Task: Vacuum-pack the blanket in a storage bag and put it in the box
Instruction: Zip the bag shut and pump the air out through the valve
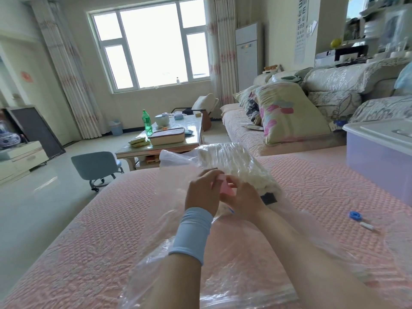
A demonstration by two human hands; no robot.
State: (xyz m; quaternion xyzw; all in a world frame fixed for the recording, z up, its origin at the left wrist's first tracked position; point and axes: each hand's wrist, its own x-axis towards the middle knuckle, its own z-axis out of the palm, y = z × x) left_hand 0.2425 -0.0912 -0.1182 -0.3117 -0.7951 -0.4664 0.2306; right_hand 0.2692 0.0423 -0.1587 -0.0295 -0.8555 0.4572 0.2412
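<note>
A clear plastic storage bag (234, 259) lies along the pink bed cover. Inside its far end sits a folded white blanket (236, 161). Over the bag, my left hand (201, 192) and my right hand (245, 197) meet on a small pink device (225, 188), both with fingers curled round it. A pale blue band wraps my left wrist. A dark patch (268, 198) shows on the bag just right of my right hand. The translucent purple storage box (376, 161) with a white lid stands on the bed at the right.
A blue round cap (355, 215) and a small white piece (366, 226) lie on the bed to the right. Beyond the bed stand a coffee table (160, 146) with a green bottle, a grey-blue swivel chair (95, 163) and a sofa with pillows (287, 112).
</note>
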